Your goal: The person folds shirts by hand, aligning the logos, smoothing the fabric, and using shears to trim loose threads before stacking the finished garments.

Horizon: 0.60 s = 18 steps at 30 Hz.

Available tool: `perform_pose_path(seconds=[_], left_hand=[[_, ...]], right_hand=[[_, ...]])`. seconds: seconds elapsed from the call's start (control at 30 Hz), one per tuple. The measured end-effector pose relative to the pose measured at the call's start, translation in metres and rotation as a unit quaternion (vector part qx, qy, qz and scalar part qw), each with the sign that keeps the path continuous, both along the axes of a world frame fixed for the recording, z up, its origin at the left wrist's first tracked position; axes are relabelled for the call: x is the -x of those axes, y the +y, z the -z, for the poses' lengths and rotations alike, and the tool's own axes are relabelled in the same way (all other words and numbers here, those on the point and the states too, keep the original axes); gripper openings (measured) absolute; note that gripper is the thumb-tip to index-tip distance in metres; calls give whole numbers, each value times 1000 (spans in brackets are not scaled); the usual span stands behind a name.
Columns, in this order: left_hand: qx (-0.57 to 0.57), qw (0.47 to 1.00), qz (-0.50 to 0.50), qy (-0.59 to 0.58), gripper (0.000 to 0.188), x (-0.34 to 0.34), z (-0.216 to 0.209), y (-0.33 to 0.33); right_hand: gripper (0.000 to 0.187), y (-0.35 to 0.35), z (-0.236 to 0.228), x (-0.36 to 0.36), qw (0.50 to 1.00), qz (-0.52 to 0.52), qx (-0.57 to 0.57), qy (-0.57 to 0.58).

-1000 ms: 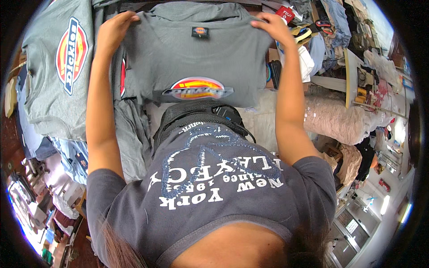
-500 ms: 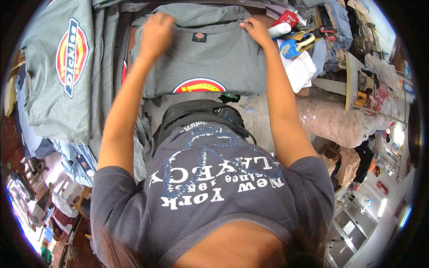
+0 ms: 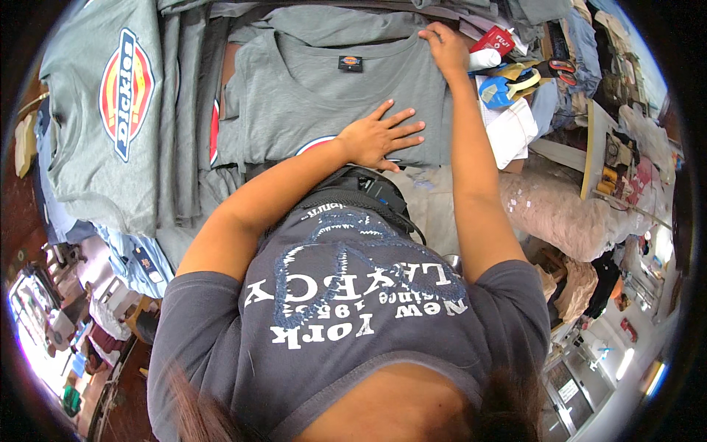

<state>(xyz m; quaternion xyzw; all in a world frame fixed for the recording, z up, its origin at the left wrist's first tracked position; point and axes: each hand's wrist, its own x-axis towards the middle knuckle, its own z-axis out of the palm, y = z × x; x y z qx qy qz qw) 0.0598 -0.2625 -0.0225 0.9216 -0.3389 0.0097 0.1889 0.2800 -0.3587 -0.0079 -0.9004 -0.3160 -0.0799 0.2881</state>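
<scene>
A grey T-shirt [image 3: 317,96], folded into a rectangle, lies in front of me with its neckline on the far side. A small black label [image 3: 350,63] shows inside the neck, and part of a red and yellow print peeks out at the near fold. My left hand [image 3: 383,138] rests flat on the shirt near its lower right, fingers spread. At the far right corner, my right hand [image 3: 445,51] has its fingers curled closed on the shirt's shoulder edge.
More grey shirts [image 3: 88,132] lie stacked on the left, the top one with a large emblem. To the right are a blue tape dispenser [image 3: 497,90], white papers [image 3: 509,132], a red packet [image 3: 496,40] and orange-handled scissors [image 3: 563,71]. A large plastic-wrapped bundle [image 3: 552,210] sits at right.
My left hand has left the shirt's far left neck area and come down, right, onto its front. My right hand stays at the far right corner. The view has shifted slightly.
</scene>
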Motion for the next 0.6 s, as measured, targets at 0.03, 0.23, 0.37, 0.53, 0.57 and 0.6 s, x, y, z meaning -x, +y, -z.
perform_pose_path(seconds=[0.03, 0.23, 0.37, 0.53, 0.57, 0.6], left_hand=[[0, 1000, -2, 4, 69, 0, 0, 0], [-1, 1000, 1, 14, 67, -1, -5, 0], [58, 998, -14, -31, 51, -8, -4, 5], [50, 968, -216, -114, 23, -37, -20, 106], [-32, 942, -292, -163, 18, -38, -36, 135], [-78, 941, -301, -137, 18, -37, -52, 166]], right_hand=[[25, 2, -3, -2, 1000, -8, -5, -10], [25, 10, 23, -1, 993, 7, 35, -108], [27, 9, 26, -1, 992, -16, 40, -122], [33, 2, 33, -9, 989, -14, 48, -138], [34, 0, 35, -8, 989, -14, 47, -139], [35, 0, 35, -8, 991, -15, 49, -127]])
